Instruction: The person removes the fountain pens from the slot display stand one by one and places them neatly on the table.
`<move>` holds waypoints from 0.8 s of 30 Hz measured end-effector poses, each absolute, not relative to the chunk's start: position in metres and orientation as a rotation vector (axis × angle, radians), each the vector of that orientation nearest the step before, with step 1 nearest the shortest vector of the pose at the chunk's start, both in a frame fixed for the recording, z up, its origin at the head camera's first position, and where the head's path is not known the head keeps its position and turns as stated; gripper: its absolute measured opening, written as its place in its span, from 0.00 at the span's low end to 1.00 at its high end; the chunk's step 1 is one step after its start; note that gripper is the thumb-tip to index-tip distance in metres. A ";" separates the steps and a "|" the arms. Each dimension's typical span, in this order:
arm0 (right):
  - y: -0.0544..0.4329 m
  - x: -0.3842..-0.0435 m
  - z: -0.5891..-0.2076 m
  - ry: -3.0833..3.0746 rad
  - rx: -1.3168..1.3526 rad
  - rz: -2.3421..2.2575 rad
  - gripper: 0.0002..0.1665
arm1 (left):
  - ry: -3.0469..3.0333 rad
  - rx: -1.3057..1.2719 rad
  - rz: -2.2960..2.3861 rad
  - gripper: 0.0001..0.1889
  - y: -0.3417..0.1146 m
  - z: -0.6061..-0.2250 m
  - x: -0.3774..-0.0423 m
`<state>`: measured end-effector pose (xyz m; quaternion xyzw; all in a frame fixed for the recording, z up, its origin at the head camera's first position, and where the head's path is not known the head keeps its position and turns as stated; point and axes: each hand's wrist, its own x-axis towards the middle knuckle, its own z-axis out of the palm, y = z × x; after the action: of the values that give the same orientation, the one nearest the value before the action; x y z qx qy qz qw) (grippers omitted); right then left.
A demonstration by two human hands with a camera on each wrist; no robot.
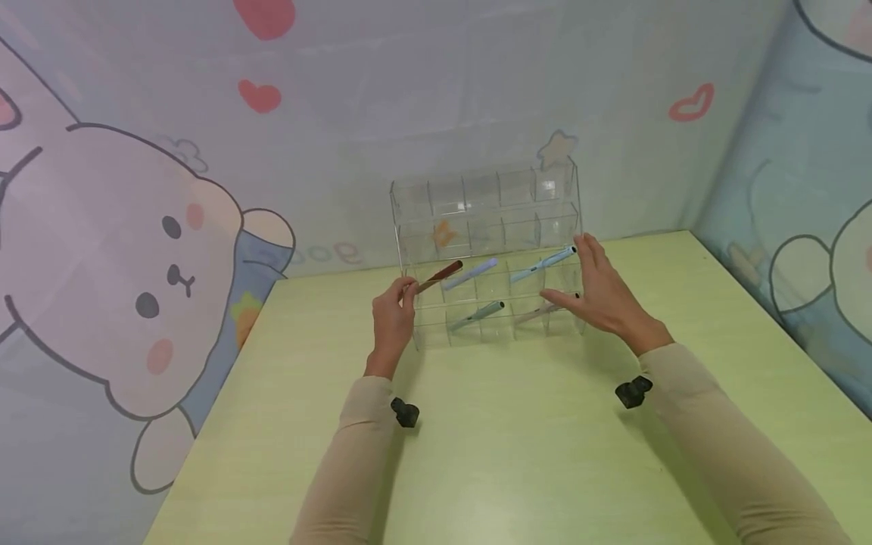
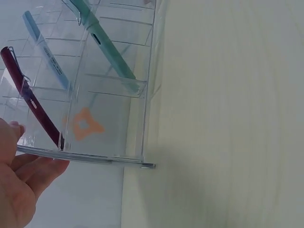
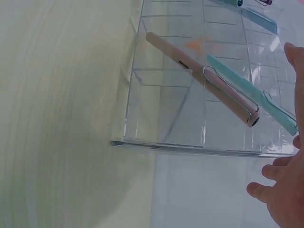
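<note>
A clear tiered pen rack with small compartments stands at the back of the table. My left hand grips its left side panel, the thumb in front and fingers outside in the left wrist view. Close by leans a dark red pen. My right hand is at the right side, fingers straight, thumb spread over the front. Near it are a light blue pen and a pinkish pen. A lavender pen and a green pen lean in other compartments.
The rack stands on a pale yellow-green table, close to a cartoon-printed backdrop. Another printed sheet hangs at the right. Small black devices are on the left wrist and right wrist.
</note>
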<state>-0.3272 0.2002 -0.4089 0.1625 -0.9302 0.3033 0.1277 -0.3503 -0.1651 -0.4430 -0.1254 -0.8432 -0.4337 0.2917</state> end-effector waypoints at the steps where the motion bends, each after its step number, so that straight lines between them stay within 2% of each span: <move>1: 0.200 -0.328 -0.409 -2.703 0.466 0.885 0.67 | -2.243 -0.335 -1.160 0.12 -0.164 -0.443 -0.350; 24: 0.188 -0.335 -0.424 -2.586 0.382 1.086 0.60 | -2.235 -0.261 -1.142 0.11 -0.160 -0.446 -0.352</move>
<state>-0.3349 0.1878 -0.4242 0.1335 -0.9025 0.3790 0.1547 -0.3519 -0.1600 -0.4455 -0.0984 -0.8438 -0.4310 0.3043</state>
